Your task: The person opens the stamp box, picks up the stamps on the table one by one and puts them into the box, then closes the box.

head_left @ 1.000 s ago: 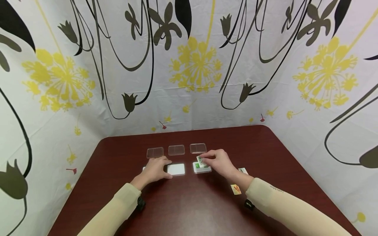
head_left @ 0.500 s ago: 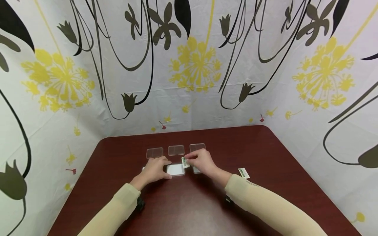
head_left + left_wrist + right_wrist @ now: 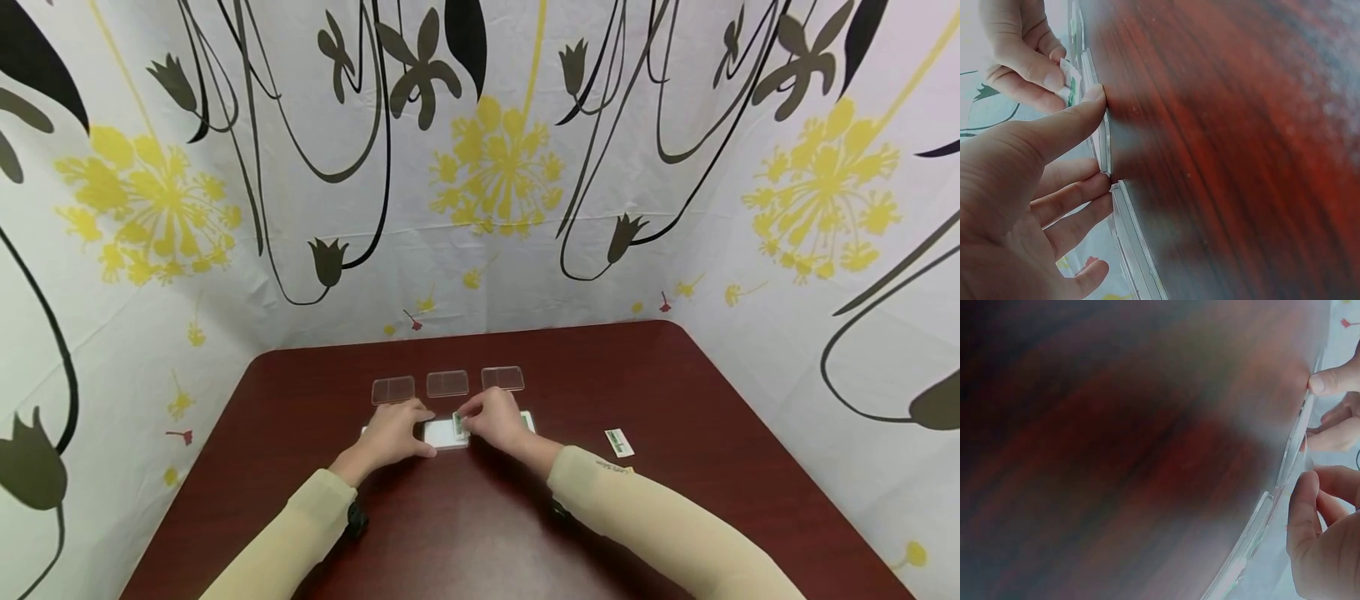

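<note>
My right hand (image 3: 495, 417) pinches a small white card with green print (image 3: 458, 425) over the right part of a flat white case (image 3: 439, 433). That case lies in the middle of a row, and my left hand (image 3: 386, 433) steadies it between thumb and fingers; the thumb tip (image 3: 1094, 94) presses its near edge. To the left, another case (image 3: 1138, 250) sits mostly under my left hand in the head view. On the right, a third case (image 3: 529, 421) with a bit of green on it is partly hidden by my right hand. The card's lower edge is at the middle case; contact is unclear.
Behind the cases stand three clear plastic covers in a row: left (image 3: 393, 389), middle (image 3: 447, 383) and right (image 3: 502, 378). A white-and-green card (image 3: 619, 442) lies to the right on the dark red table (image 3: 465, 533). An orange corner (image 3: 630, 471) peeks out beside my right sleeve.
My right hand has carried the pinched card left, from above the right case to the middle case, and lowered it. My left hand has stayed in place.
</note>
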Demonstrator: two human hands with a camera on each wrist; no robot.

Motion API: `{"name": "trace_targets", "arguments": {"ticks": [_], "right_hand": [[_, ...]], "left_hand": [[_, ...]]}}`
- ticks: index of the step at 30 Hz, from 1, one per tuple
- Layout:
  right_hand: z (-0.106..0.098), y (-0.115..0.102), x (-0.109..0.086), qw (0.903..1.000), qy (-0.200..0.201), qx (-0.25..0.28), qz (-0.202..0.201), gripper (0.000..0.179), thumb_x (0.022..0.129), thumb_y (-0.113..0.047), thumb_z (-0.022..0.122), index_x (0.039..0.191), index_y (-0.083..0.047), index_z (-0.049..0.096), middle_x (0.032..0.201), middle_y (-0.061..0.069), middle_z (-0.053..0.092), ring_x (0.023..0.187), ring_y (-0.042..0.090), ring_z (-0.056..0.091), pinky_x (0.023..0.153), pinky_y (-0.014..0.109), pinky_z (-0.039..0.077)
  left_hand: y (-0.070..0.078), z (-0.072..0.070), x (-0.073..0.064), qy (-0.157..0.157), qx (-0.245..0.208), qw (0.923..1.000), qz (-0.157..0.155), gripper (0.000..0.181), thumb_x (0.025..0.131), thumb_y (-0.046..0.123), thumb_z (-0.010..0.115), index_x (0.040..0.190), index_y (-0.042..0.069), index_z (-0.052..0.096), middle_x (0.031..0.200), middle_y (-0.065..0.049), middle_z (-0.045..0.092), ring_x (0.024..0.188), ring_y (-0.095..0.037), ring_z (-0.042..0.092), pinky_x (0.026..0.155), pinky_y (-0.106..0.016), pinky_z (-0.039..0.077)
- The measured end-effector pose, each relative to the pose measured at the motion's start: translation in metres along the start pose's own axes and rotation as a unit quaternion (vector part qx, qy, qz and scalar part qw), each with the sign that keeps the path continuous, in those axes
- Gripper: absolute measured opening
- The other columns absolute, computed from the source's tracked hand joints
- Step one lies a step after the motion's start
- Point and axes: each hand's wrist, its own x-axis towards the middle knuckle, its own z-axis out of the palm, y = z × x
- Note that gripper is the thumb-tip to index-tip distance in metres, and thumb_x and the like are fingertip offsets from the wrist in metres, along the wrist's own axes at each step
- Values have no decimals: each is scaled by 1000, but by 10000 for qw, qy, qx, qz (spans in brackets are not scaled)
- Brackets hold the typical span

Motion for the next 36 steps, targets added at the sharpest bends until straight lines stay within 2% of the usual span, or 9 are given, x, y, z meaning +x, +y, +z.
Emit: {"name": "trace_targets", "arguments": {"ticks": [7,16,22,31,36], "right_hand": [[6,-4,2,9999,-56,-151,-6,11,78,-8,81,87,-13,83,77,-9,74,70,4,63,64,25,51],[10,-7,2,9996,-69,-242,-130,11,76,-6,82,86,-11,83,77,-6,74,74,6,66,64,25,52],[13,-7,3,9983,-129,-492,-275,11,75,-7,83,85,-12,83,78,-5,75,75,7,67,65,24,53],[13,-6,4,9977,-205,-594,-247,12,74,-7,84,85,-13,83,76,-9,74,72,3,66,66,23,53],[12,-8,3,9967,-278,-762,-102,14,75,-11,83,87,-16,84,77,-12,73,73,3,65,63,25,52]], "left_hand": [[-1,1,-2,45,43,10000,68,64,77,48,86,127,11,72,120,-2,66,106,-25,64,96,-51,46],[-1,1,-2,26,45,10000,30,62,77,48,86,127,13,72,121,-2,65,105,-24,64,95,-51,47],[1,0,-3,57,83,9999,34,63,77,48,86,127,12,72,121,-2,65,105,-24,64,95,-50,47],[1,1,-2,79,70,9999,-1,64,77,48,86,127,12,72,121,-2,66,104,-24,65,97,-52,45],[0,2,-1,86,106,9999,8,64,76,49,87,127,13,72,121,-1,66,104,-23,65,96,-51,45]]}}
